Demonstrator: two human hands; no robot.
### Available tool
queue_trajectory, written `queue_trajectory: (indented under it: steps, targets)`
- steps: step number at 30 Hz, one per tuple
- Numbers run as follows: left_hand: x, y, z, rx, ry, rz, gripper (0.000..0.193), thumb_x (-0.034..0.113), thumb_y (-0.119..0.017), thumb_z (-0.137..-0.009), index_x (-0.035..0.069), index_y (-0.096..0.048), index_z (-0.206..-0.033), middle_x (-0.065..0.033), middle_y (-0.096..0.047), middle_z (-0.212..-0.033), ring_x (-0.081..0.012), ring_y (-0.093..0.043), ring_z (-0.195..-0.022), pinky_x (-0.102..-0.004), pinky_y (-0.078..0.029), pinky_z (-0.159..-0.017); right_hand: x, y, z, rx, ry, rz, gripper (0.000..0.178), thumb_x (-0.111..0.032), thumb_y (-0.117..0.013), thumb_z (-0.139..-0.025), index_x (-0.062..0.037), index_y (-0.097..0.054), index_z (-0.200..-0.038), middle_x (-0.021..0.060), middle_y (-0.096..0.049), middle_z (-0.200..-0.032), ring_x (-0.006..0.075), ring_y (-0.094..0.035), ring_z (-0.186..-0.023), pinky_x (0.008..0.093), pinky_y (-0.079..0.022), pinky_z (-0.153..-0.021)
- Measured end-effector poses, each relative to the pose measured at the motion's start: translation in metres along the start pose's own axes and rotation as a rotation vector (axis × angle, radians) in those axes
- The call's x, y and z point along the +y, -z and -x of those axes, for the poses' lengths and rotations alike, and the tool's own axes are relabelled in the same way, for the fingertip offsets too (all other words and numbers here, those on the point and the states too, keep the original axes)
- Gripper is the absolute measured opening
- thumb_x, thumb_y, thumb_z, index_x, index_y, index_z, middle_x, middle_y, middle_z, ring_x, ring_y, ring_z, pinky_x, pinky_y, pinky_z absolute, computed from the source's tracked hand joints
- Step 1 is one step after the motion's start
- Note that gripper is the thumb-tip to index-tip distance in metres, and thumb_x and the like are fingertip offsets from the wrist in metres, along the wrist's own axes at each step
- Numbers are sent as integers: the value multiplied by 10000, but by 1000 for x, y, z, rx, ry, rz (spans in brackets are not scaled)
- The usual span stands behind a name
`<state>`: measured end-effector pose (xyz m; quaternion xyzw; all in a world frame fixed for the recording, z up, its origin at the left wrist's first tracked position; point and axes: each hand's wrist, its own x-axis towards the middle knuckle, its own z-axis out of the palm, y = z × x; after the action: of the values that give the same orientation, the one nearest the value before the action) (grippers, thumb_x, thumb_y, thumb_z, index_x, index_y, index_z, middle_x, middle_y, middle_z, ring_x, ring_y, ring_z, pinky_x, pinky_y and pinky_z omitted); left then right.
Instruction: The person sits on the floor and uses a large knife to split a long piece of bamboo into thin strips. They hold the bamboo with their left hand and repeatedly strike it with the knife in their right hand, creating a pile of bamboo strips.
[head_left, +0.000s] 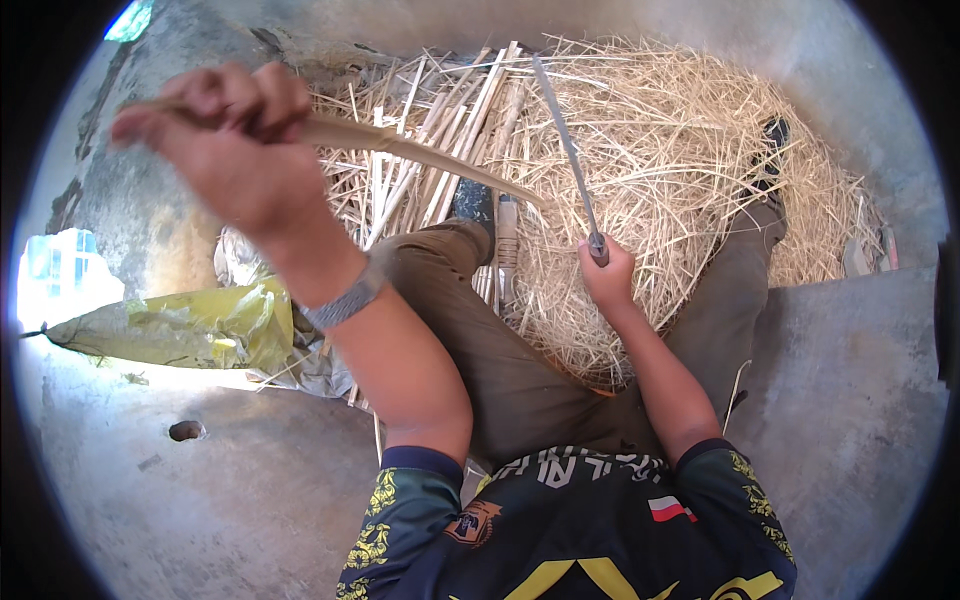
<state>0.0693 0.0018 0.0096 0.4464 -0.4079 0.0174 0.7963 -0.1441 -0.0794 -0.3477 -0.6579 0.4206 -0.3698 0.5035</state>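
Note:
My left hand (235, 140) is raised at the upper left, its fingers closed round one end of a long, flat tan strip (400, 148) that looks like split bamboo. The strip slopes down to the right, and its far end hangs over the shavings. Low between my legs, my right hand (612, 275) grips the dark handle of a long, narrow-bladed knife (572, 150). The blade points up and away, its tip near the far side of the pile. Strip and blade appear apart. Slight motion blur softens the left hand.
A broad heap of pale curled shavings (650, 130) spreads between and beyond my legs. Long split strips (440, 140) lie stacked at its left. A yellowish sack (190, 325) lies at left, near a round hole (187, 430) in the grey surface. A wrapped wooden piece (508, 250) lies by my left foot.

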Motion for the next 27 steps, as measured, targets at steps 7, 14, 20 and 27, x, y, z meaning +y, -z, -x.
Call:
queue_trajectory:
  steps: [7,14,20,27]
  targets:
    - [43,24,-14,-105,17,105,666,744,-308,-978,140,-410,-716,30,-288,-549,-113,-201,-478,-274,-174,-470,-4,-2,-1,-34,-68,68,199,-179,-680,-899,-2,-656,-812,13,-562,-594,76,-494,-561,307,-416,-547]
    - [5,0,-10,71,20,-20,650,742,-342,-968,116,-365,-792,8,-271,-615,-137,-202,-545,-287,-192,-525,-39,2,-4,13,-93,-34,201,-165,-680,-909,-18,-637,-779,-4,-565,-611,81,-488,-557,293,-413,-553]
    - [0,-4,-7,94,5,-67,658,755,-302,-964,118,-338,-806,3,-250,-628,-146,-199,-554,-292,-201,-533,37,-1,21,-213,-272,163,233,-236,-676,-915,-3,-667,-913,70,-676,-717,218,-618,-606,375,-477,-600]
    - [6,-9,-7,138,40,-78,667,765,-294,-952,120,-331,-786,12,-231,-610,-140,-200,-531,-284,-204,-523,128,13,39,-550,-914,183,256,-253,-689,-888,-1,-654,-914,115,-672,-730,267,-629,-603,408,-521,-586]
